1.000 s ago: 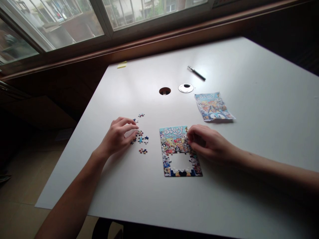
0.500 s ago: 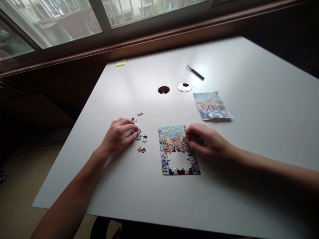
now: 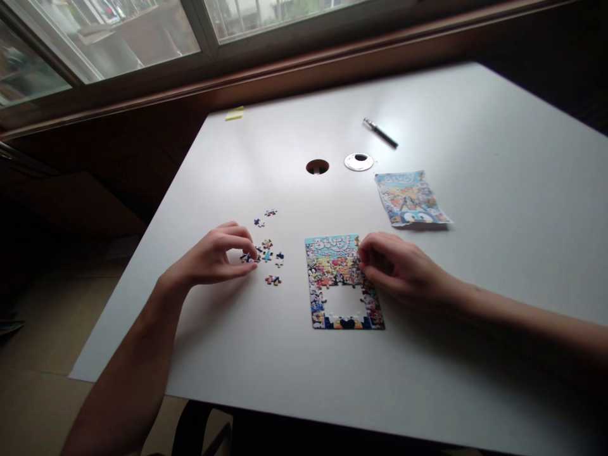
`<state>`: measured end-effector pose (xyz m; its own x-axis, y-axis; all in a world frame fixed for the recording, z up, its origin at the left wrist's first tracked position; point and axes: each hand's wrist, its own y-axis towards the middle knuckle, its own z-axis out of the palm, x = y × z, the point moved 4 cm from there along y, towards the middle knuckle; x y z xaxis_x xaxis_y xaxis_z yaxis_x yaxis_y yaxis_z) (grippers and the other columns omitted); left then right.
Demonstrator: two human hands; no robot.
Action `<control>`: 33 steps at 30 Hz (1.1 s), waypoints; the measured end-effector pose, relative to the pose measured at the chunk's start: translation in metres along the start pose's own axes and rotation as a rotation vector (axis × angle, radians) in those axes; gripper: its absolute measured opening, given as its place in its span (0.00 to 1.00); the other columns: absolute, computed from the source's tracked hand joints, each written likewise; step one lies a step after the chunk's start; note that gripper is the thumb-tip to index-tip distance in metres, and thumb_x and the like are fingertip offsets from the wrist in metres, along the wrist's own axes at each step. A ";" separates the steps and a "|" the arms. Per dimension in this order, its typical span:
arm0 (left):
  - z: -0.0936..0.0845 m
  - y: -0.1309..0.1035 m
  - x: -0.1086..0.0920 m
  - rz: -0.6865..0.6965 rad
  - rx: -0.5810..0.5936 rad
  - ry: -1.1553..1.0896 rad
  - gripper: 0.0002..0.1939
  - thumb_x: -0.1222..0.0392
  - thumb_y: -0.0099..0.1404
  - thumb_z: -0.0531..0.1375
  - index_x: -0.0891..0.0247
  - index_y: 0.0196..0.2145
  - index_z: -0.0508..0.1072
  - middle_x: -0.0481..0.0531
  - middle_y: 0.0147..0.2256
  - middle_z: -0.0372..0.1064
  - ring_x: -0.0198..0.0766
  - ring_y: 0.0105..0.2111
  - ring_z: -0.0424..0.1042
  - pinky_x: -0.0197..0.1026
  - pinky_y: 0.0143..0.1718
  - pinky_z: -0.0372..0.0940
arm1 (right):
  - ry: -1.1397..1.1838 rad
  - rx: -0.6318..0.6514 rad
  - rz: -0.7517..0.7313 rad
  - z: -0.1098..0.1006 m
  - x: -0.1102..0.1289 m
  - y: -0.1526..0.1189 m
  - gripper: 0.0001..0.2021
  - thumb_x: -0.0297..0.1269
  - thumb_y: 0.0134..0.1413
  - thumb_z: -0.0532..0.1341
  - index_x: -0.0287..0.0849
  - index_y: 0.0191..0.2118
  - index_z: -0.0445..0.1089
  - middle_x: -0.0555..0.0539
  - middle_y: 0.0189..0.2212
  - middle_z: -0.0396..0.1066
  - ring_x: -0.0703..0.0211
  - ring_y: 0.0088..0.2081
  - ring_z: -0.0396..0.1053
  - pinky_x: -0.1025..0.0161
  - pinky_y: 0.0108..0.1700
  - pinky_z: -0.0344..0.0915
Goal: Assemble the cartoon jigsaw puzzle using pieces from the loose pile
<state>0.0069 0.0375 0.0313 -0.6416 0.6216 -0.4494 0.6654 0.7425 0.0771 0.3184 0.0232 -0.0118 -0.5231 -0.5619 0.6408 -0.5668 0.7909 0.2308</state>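
Note:
A partly assembled jigsaw puzzle with a colourful cartoon crowd lies flat on the white table. Bare white shows through a gap in its lower middle. At its upper right edge rests my right hand, fingers curled and thumb pressed to them; whatever the fingertips pinch is hidden. To the left, my left hand hovers around a small heap of loose puzzle pieces, its thumb and fingers apart. Dark pieces show between them. Another pair of joined pieces lies closer to me.
Behind my right hand lies a creased picture sheet with a similar design. Further back are a black pen, a round metal cover and a cable hole. Yellow tape marks the far left corner, below a window.
My left hand has drawn back a little to the left and its fingers have spread, uncovering more of the heaped pieces. My right hand stays at the puzzle's edge. The view has shifted slightly.

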 end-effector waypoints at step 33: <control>0.063 0.013 -0.074 0.340 -0.356 -0.164 0.05 0.65 0.64 0.62 0.60 0.39 0.75 0.53 0.38 0.76 0.36 0.37 0.75 0.39 0.39 0.71 | -0.072 -0.064 -0.359 0.005 0.029 -0.010 0.07 0.32 0.56 0.64 0.46 0.40 0.68 0.48 0.35 0.73 0.55 0.38 0.68 0.56 0.44 0.60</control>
<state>0.0872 -0.0144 0.0092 -0.3247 0.8163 -0.4777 0.6362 0.5623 0.5283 0.3055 -0.0029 0.0006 -0.3433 -0.8202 0.4576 -0.6824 0.5526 0.4785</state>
